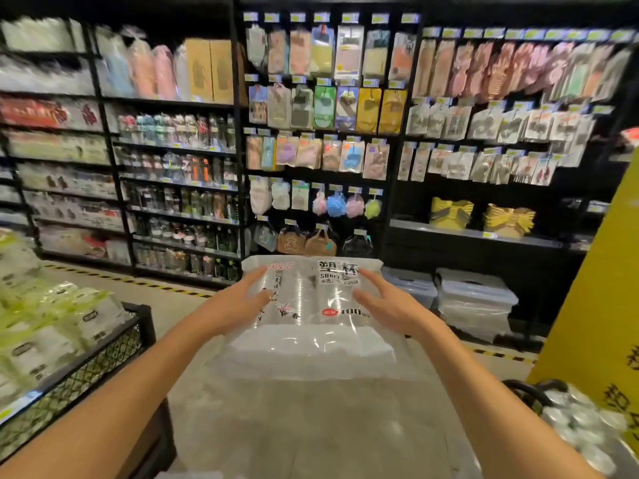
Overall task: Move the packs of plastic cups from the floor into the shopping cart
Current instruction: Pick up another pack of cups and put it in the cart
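Note:
A clear pack of plastic cups (309,326), printed with black characters and a red "100" label, is up in the air in front of me at about waist height. My left hand (238,300) presses its left side with straight, spread fingers, thumb lying on top. On the opposite side my right hand (383,304) presses in the same way. At the lower right edge a dark curved rim (525,388) shows, apparently the shopping cart, with more clear cup packs (581,426) inside it.
A black mesh display bin (103,361) of green-and-white packs stands at the left. Black store shelves (238,133) with hanging goods fill the back. Stacked clear storage boxes (473,299) sit on the floor ahead right, beside a yellow sign board (594,305).

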`<state>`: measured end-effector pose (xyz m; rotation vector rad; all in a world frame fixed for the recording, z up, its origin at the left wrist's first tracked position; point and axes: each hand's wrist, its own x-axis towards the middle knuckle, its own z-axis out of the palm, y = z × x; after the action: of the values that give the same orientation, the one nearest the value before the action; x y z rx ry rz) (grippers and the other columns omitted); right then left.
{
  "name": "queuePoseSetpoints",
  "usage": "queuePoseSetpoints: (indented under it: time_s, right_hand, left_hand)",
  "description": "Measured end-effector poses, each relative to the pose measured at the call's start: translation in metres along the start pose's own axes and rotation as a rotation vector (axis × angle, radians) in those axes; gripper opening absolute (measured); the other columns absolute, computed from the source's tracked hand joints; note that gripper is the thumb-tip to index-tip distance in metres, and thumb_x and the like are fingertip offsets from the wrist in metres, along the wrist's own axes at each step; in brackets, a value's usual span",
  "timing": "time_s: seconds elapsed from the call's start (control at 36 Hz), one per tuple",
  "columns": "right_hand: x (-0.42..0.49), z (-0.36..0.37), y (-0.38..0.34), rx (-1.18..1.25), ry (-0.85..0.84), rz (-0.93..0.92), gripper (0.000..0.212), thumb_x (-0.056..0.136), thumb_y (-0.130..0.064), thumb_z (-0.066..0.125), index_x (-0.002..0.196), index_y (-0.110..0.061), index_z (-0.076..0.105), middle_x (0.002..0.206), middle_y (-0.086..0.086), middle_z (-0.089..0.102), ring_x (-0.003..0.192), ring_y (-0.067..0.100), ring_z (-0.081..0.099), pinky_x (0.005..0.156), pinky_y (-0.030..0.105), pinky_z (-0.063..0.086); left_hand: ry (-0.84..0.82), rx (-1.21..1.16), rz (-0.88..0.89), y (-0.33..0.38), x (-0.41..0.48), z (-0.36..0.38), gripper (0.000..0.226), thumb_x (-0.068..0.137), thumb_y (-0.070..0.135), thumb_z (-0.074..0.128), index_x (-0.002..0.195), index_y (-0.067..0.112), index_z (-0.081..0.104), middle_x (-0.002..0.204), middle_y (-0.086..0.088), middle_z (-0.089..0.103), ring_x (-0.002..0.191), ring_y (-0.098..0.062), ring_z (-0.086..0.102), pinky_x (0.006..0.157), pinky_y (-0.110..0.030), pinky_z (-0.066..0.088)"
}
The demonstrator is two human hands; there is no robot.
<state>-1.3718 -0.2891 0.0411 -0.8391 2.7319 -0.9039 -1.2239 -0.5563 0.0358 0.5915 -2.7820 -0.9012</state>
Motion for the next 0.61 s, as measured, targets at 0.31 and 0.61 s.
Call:
queuePoseSetpoints:
  time_s: [0.31, 0.61]
  right_hand:
    - [0.011, 0.030, -0.041, 0.030, -0.088, -0.060, 0.064, 0.094, -0.067, 0.046, 0.150, -0.056, 0.017, 0.161, 0.002, 0.032, 0.141, 0.030, 0.041, 0.113, 0.050, 0.038]
    - [0.026, 0.081, -0.094, 0.046, -0.291, -0.312, 0.066, 0.096, -0.064, 0.045, 0.155, -0.048, 0.018, 0.164, -0.004, 0.026, 0.144, 0.026, 0.036, 0.115, 0.045, 0.035]
  left_hand:
    - [0.031, -0.049, -0.078, -0.033, -0.032, -0.036, 0.063, 0.096, 0.060, 0.042, 0.151, 0.052, 0.013, 0.161, 0.005, 0.026, 0.137, -0.027, 0.043, 0.095, -0.038, 0.046]
    - [0.166, -0.111, -0.268, -0.071, -0.114, -0.055, 0.063, 0.100, 0.052, 0.044, 0.155, 0.043, 0.015, 0.164, 0.006, 0.014, 0.148, -0.021, 0.022, 0.116, -0.038, 0.022]
